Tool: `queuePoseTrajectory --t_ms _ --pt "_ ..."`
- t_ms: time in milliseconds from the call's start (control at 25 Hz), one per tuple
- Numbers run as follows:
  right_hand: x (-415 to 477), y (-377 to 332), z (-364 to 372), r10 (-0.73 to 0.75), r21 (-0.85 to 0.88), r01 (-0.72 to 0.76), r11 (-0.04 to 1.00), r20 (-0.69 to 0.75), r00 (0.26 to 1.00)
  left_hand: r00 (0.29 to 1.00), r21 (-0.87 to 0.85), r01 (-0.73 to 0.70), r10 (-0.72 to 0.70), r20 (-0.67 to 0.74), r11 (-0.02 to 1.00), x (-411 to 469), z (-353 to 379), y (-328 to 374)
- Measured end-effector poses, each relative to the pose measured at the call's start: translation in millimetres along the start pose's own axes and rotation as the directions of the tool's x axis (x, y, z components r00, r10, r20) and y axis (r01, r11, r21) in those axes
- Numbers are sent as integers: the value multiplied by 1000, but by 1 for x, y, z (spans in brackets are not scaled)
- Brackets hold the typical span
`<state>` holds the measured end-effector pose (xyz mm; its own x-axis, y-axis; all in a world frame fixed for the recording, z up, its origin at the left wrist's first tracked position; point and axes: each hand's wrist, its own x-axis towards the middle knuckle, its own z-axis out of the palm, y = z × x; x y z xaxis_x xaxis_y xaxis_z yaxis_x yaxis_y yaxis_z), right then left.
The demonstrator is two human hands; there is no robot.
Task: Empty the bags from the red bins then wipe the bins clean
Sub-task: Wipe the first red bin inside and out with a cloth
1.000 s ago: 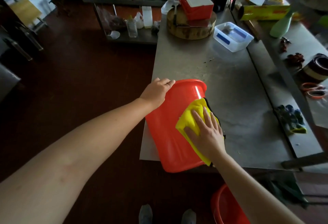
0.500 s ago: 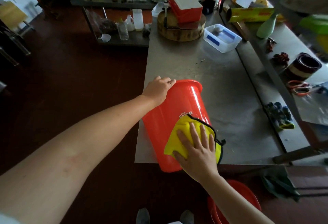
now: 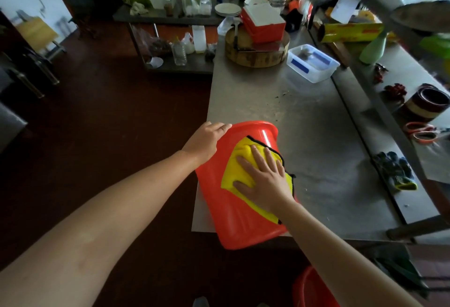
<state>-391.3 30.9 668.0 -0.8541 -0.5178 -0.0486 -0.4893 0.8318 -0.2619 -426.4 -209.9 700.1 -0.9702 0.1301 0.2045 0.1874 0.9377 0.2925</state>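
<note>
A red bin (image 3: 233,221) is laid on its side at the near left corner of the desk (image 3: 292,112), its base hanging past the near edge and its mouth turned away. The left hand (image 3: 204,142) is rested on the bin's wall near the rim, fingers almost straight. A yellow cloth (image 3: 233,172) with black edging is pressed against the upper wall by the right hand (image 3: 265,180), which is held flat with fingers spread. 1 more red bin (image 3: 311,289) is partly seen on the floor below. Gloves (image 3: 394,172) are seen on the desk's right side.
</note>
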Motion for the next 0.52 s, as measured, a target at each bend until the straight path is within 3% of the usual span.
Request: queuePoseTrajectory --t_ms 200,400,520 --pt "9 7 -5 76 257 -85 963 45 996 985 -54 169 -168 38 984 -62 -8 -34" --pt "-3 -22 4 28 203 -32 979 24 999 979 39 185 -181 -89 982 -42 -29 -17" --pt "-11 -44 12 -26 125 26 992 0 1000 995 23 96 -95 -39 995 6 -18 19"
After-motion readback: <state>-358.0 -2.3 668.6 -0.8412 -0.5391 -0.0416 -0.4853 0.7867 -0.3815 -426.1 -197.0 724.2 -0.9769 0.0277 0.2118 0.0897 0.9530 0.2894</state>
